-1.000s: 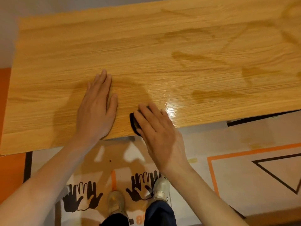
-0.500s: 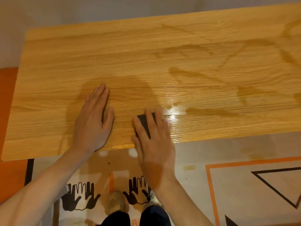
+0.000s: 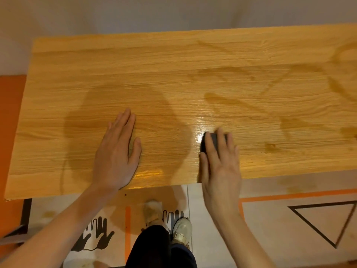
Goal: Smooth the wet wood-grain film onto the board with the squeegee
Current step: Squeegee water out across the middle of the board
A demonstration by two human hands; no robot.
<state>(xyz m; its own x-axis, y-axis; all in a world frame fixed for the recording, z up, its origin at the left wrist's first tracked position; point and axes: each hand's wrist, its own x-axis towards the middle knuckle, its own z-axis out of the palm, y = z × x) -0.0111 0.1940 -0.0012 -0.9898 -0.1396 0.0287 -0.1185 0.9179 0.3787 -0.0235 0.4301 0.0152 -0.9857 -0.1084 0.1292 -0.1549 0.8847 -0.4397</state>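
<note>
A long board covered in wood-grain film (image 3: pixel 173 78) fills the upper half of the head view. Dark wet streaks cross its right part, and a glossy wet patch shines near the front edge. My left hand (image 3: pixel 117 153) lies flat on the film, fingers together, left of centre. My right hand (image 3: pixel 220 163) presses a small black squeegee (image 3: pixel 211 142) down on the film near the front edge, with fingers spread over it. Most of the squeegee is hidden under the fingers.
A pale wall runs behind the board. Below the front edge lies a floor mat (image 3: pixel 270 229) with black hand prints, orange lines and a black triangle. My shoes (image 3: pixel 181 229) and dark trouser legs stand close to the board. An orange surface (image 3: pixel 9 132) borders the left.
My right hand has pushed the squeegee from the front edge farther onto the film and to the right. The left hand stays flat in the same spot. The camera has tilted back.
</note>
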